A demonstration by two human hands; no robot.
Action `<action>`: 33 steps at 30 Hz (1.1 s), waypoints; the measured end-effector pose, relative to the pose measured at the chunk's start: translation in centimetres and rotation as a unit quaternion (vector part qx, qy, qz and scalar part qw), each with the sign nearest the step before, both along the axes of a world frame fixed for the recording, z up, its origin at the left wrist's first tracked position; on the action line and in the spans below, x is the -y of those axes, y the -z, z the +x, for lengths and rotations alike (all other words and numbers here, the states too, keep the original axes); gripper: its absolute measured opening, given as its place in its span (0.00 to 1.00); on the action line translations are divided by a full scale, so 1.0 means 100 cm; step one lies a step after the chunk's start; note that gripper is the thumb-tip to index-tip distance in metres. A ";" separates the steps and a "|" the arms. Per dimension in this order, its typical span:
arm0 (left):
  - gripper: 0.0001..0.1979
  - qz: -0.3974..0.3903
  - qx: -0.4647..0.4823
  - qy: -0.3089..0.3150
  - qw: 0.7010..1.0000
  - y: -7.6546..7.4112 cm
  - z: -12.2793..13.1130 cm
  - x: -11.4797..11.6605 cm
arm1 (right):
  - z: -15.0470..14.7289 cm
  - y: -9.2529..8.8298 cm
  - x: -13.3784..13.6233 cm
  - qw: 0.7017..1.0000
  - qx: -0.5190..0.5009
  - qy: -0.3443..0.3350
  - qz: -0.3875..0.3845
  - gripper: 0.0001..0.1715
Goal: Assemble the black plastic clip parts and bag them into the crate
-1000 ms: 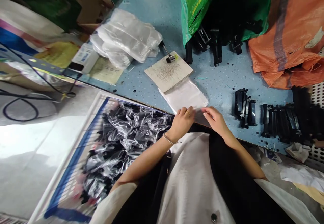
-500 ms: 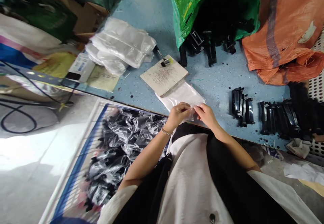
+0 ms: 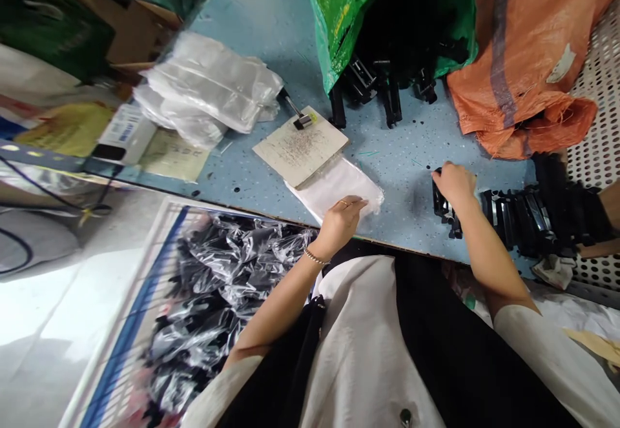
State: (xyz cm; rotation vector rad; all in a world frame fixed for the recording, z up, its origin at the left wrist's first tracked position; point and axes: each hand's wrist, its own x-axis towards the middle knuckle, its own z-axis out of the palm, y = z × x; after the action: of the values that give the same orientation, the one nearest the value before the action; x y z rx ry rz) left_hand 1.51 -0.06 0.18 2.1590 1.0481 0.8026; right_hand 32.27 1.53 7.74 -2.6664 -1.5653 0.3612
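While hands (image 3: 341,223) rest, bag (image 3: 334,189) left, parts (image 3: 504,221) right

Speckled blue workbench (image 3: 261,34), sunlit floor (image 3: 58,312)

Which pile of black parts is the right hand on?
The small cluster of black parts under the right hand. The longer row lies further right, untouched, and the other parts spill from the green bag.
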 end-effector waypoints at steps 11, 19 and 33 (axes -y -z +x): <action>0.22 -0.219 0.146 -0.031 0.964 -0.013 0.024 -0.006 | -0.035 -0.049 0.090 0.771 -0.492 -0.019 0.403 0.18; 0.33 -0.201 0.183 0.043 0.961 -0.038 0.040 -0.008 | -0.065 -0.004 0.105 0.731 -0.546 0.043 0.407 0.17; 0.42 -0.131 0.180 0.116 0.968 -0.075 0.037 0.020 | -0.079 0.011 0.090 0.848 -0.142 -0.357 0.365 0.16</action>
State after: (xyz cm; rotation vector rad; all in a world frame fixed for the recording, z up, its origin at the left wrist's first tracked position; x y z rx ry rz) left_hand 5.22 -2.04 7.73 1.7869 0.6596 0.8508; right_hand 24.35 -7.50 6.62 -1.3573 -1.9950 0.1084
